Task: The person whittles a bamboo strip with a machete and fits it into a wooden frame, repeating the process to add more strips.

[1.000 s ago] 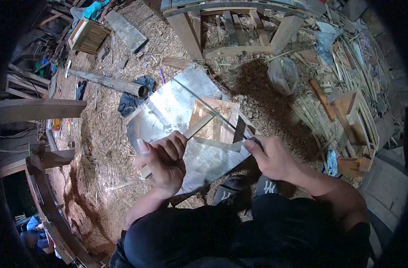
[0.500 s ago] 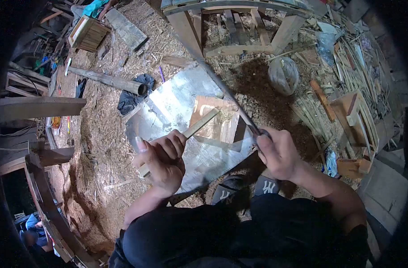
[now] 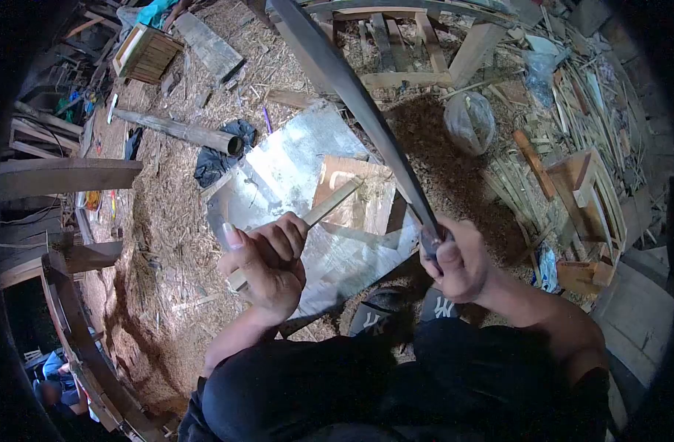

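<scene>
My left hand [image 3: 269, 261] is closed around a thin wooden strip [image 3: 331, 202]. The strip slants up to the right, its far end at a squarish wooden block [image 3: 381, 193]. My right hand [image 3: 461, 259] grips the handle of a machete [image 3: 377, 121]. Its long dark blade points up and away to the left, raised above the block and closer to the camera. Beneath the block lies a shiny metal sheet [image 3: 285, 166], splashed with light.
Wood shavings cover the floor. A metal pipe [image 3: 178, 132] and black plastic [image 3: 210, 166] lie left. A wooden frame [image 3: 407, 81] stands ahead. To the right are a clear plastic bag [image 3: 469, 125], stacked strips and a wooden box [image 3: 584, 195]. Another person [image 3: 57, 379] sits at lower left.
The machete has come up toward the camera and turned, so its blade looks broader. My right hand has rotated with it. My left hand and the strip have hardly moved.
</scene>
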{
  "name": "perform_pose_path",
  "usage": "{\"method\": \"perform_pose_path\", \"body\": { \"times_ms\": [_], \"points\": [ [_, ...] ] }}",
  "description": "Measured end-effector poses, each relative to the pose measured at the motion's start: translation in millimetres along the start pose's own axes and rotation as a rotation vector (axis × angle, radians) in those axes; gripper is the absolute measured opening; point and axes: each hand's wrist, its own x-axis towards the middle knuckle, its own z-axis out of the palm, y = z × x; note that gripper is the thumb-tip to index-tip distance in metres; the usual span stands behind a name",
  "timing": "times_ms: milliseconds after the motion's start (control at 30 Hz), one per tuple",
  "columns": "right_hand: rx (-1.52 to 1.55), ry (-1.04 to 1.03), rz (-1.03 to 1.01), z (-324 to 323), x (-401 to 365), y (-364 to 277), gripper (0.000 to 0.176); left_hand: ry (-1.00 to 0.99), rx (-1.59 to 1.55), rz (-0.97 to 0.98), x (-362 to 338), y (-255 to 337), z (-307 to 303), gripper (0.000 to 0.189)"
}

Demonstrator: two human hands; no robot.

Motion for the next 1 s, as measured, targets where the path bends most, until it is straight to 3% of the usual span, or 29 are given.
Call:
{"method": "perform_pose_path", "body": {
  "times_ms": [33,100,233,333,433,467,500,567,633,733,800,833,900,1000],
  "points": [
    [0.001,0.003,0.000,7,-3,17,0.056,-0.003,0.000,-0.001,0,1,1,0.057],
    [-0.380,-0.055,0.232,16,-2,37,0.050,0.023,0.069,-0.028,0,2,5,0.056],
    [-0.331,-0.090,0.336,4,4,7,0.049,0.019,0.081,-0.029,2,2,5,0.056],
    [-0.094,-0.055,0.164,-3,2,-8,0.059,-0.035,0.085,0.008,1,3,3,0.054],
    [-0.042,-0.005,-0.007,1,-6,3,0.060,-0.028,0.094,0.001,2,2,4,0.053],
    [-0.238,0.016,0.104,9,-5,17,0.059,-0.024,0.085,0.001,1,1,2,0.053],
    [-0.242,0.017,0.101,12,-5,28,0.059,-0.017,0.074,0.003,1,0,2,0.053],
    [-0.345,-0.089,0.314,10,-8,42,0.050,0.042,0.047,-0.005,0,2,5,0.052],
    [-0.334,-0.081,0.305,6,-3,10,0.050,0.086,0.030,-0.030,1,3,6,0.052],
    [-0.194,-0.045,0.268,2,-1,-11,0.055,-0.005,0.028,-0.010,1,4,2,0.052],
    [0.012,-0.036,0.080,-3,-7,-9,0.055,-0.017,0.058,-0.006,2,3,0,0.053],
    [0.012,-0.036,0.079,1,-8,1,0.055,-0.018,0.059,-0.005,2,4,2,0.053],
    [-0.402,-0.093,0.363,11,-8,25,0.043,0.009,0.087,-0.004,3,4,8,0.056],
    [-0.403,-0.111,0.413,0,-7,20,0.044,0.084,0.112,-0.022,1,5,8,0.056]
  ]
}}
